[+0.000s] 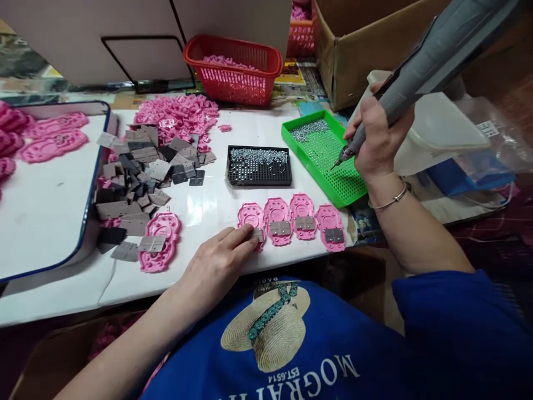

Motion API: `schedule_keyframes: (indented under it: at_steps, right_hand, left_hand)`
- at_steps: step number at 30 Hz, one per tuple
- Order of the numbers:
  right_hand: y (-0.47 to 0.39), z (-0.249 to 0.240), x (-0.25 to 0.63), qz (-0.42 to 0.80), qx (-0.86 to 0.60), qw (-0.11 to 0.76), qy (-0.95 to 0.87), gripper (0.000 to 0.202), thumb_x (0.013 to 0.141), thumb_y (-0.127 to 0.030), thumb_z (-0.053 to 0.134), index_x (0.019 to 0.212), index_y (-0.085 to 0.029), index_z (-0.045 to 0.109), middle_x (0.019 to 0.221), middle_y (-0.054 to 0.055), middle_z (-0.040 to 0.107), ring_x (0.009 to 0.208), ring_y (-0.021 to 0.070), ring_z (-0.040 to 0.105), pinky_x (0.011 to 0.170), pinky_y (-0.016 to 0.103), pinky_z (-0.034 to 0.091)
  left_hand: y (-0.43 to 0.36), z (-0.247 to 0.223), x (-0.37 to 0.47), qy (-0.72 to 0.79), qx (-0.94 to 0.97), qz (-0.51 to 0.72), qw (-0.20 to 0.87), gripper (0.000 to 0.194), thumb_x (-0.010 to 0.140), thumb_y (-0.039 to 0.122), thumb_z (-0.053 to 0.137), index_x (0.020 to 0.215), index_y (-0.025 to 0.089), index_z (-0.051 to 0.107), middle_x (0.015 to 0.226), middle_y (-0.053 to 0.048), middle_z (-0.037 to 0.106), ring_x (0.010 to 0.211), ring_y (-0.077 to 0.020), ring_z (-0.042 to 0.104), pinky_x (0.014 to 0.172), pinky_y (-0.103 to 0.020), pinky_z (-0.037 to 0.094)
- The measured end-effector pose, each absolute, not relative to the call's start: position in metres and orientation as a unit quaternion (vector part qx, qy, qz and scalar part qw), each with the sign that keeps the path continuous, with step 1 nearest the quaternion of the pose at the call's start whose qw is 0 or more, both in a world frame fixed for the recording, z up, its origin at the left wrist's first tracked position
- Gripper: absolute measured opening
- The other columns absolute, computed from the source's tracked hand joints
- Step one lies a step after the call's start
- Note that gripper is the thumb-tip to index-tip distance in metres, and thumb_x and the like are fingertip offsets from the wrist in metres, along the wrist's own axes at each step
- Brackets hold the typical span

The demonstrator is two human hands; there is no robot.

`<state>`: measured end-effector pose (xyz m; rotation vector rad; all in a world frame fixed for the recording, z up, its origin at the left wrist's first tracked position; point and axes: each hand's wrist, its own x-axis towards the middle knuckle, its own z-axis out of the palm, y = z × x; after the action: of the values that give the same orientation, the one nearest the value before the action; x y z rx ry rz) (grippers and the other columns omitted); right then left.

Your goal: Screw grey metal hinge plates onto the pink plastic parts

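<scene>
My right hand (381,139) is wrapped round a grey electric screwdriver (410,83). Its thin bit points down over the green perforated tray (348,188), which has small silver screws (310,130) at its far end. My left hand (219,253) presses its fingertips on the leftmost of several pink plastic shells (250,213) in a row, partly covering the grey metal plate there. The other shells in that row each carry a small metal plate (305,223). Beyond them lies a black perforated tray (258,178) holding more screws.
At left, loose metal plates (145,166) lie heaped by a pile of small pink parts (175,116). Another pink shell (160,264) sits near them. A white blue-rimmed tray (45,222), a red basket (233,83), a cardboard box (366,50) and a whitish plastic tub (441,133) surround the work area.
</scene>
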<state>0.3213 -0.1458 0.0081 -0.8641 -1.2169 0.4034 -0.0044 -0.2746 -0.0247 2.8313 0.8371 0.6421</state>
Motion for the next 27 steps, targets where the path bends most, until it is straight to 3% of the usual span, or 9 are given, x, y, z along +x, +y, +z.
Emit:
schedule_keyframes:
  at_steps: [4,11,20,24,27]
  right_hand:
    - [-0.152,0.004,0.315,0.124,-0.408,0.725,-0.541,0.029,0.076,-0.05,0.071,0.095,-0.039,0.053,0.081,-0.009,0.062,0.048,0.0127,0.042,0.047,0.033,0.03]
    - [-0.152,0.001,0.32,0.135,-0.422,0.725,-0.527,0.034,0.07,-0.06,0.07,0.092,-0.039,0.055,0.065,-0.011,0.056,0.042,0.0096,0.041,0.04,0.032,0.03]
    - [-0.157,-0.001,0.317,0.15,-0.415,0.734,-0.517,0.033,0.069,-0.057,0.075,0.088,-0.037,0.056,0.06,-0.012,0.054,0.044,0.0088,0.038,0.041,0.031,0.029]
    - [-0.154,0.004,0.316,0.169,-0.405,0.732,-0.522,0.028,0.069,-0.048,0.078,0.087,-0.038,0.059,0.062,-0.012,0.057,0.044,0.0077,0.04,0.04,0.029,0.031]
    - [-0.158,0.019,0.31,0.156,-0.347,0.779,-0.499,0.027,0.067,-0.032,0.081,0.084,-0.033,0.059,0.084,-0.011,0.064,0.044,0.0052,0.044,0.039,0.027,0.034]
  left_hand:
    - [-0.274,-0.026,-0.005,0.286,0.934,0.201,0.075,0.02,0.094,0.008,0.048,0.105,0.015,0.064,0.111,-0.012,0.068,0.088,-0.0198,0.067,0.072,-0.031,0.06]
    - [-0.274,-0.027,-0.006,0.287,0.933,0.202,0.077,0.019,0.093,0.009,0.052,0.106,0.015,0.065,0.113,-0.011,0.068,0.089,-0.0202,0.066,0.073,-0.032,0.059]
    - [-0.273,-0.025,-0.004,0.278,0.934,0.214,0.067,0.021,0.095,0.01,0.049,0.106,0.014,0.066,0.109,-0.012,0.069,0.085,-0.02,0.066,0.068,-0.031,0.059]
    - [-0.274,-0.023,-0.002,0.299,0.931,0.198,0.072,0.021,0.095,0.012,0.049,0.103,0.014,0.068,0.107,-0.011,0.07,0.085,-0.0189,0.066,0.069,-0.03,0.058]
    - [-0.275,-0.021,-0.001,0.302,0.933,0.179,0.079,0.02,0.096,0.013,0.049,0.097,0.014,0.068,0.101,-0.01,0.069,0.083,-0.0167,0.065,0.072,-0.028,0.056]
